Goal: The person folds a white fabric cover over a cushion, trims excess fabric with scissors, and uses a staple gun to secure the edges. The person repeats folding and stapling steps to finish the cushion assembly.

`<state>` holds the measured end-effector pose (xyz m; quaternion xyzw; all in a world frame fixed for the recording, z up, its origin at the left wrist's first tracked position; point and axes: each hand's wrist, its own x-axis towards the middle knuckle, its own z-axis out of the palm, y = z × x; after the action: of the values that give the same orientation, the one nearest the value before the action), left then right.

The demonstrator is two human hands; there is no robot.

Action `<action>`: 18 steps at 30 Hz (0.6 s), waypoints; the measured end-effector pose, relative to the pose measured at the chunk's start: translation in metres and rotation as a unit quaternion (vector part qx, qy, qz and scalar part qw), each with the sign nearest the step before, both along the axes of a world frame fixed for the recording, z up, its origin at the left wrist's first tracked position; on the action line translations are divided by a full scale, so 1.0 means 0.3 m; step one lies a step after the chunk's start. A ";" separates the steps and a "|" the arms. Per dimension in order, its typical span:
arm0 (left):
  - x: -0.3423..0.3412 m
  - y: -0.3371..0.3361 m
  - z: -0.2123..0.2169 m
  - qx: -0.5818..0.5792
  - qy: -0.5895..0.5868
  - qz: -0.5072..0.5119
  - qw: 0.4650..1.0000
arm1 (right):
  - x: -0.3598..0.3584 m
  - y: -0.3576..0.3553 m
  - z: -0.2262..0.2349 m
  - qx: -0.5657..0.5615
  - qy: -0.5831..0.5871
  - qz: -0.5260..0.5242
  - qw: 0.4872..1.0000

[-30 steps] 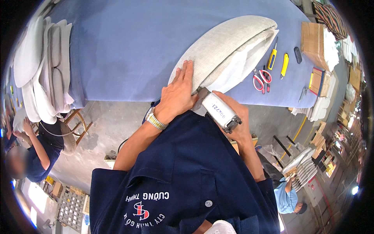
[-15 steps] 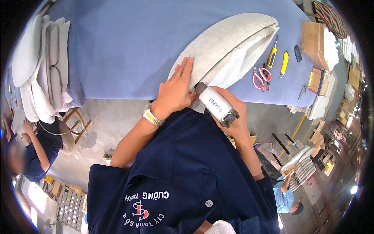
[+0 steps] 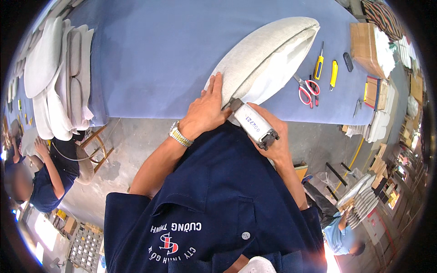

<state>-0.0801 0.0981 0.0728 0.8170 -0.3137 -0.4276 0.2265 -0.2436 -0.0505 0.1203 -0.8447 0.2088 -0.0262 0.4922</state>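
A pale grey, fabric-covered cushion [image 3: 255, 50] with a long curved shape lies tilted on the blue table, its near end by my body. White lining [image 3: 282, 63] shows along its open right side. My left hand [image 3: 207, 111] grips that near end, fingers stretched over the grey fabric and thumb at the edge. Wrapped round a silver-white staple gun [image 3: 257, 123] with black ends is my right hand [image 3: 278, 139]. The gun's nose touches or nearly touches the cushion's edge beside my left thumb; the exact contact is hidden.
On the blue tabletop [image 3: 154, 59], right of the cushion, lie red-handled scissors [image 3: 309, 93], a yellow screwdriver [image 3: 319, 66], a yellow cutter [image 3: 334, 75] and a black object [image 3: 348, 62]. A cardboard box [image 3: 364, 48] stands beyond. Stacked cushion pieces [image 3: 45, 68] fill the left end, near a co-worker [image 3: 54, 182].
The view has shifted slightly, so the stack and tools sit a little differently in it. My left hand remains on the cushion and my right on the staple gun.
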 end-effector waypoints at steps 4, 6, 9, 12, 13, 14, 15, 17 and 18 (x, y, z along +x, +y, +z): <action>-0.009 0.008 0.013 -0.005 -0.003 0.003 1.000 | 0.000 0.010 -0.009 0.013 -0.007 0.003 1.000; -0.014 0.015 -0.001 -0.015 -0.007 0.003 1.000 | 0.002 0.008 -0.002 0.013 -0.003 0.007 1.000; -0.028 0.008 -0.003 -0.001 -0.012 0.004 1.000 | 0.017 0.005 0.003 0.024 0.005 0.014 1.000; -0.027 0.008 -0.022 -0.006 -0.016 0.014 1.000 | 0.043 0.010 0.017 0.055 0.043 0.006 0.998; -0.022 0.004 -0.026 -0.016 -0.023 0.021 0.999 | 0.052 0.007 0.021 0.065 0.055 0.004 0.996; -0.018 0.004 -0.027 -0.013 -0.015 0.021 1.000 | 0.055 0.009 0.020 0.061 0.054 0.002 0.997; -0.013 0.007 -0.027 -0.011 -0.007 0.021 1.000 | 0.056 0.013 0.018 0.057 0.052 0.001 0.997; -0.003 0.008 -0.013 -0.008 0.001 0.020 1.000 | 0.054 0.016 0.016 0.041 0.039 0.002 0.998; -0.001 0.009 -0.005 -0.006 0.006 0.018 1.000 | 0.045 0.015 0.012 0.032 0.032 0.006 0.999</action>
<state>-0.0803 0.1009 0.0714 0.8188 -0.3001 -0.4260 0.2410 -0.2301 -0.0461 0.1238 -0.8301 0.2206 0.0104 0.5120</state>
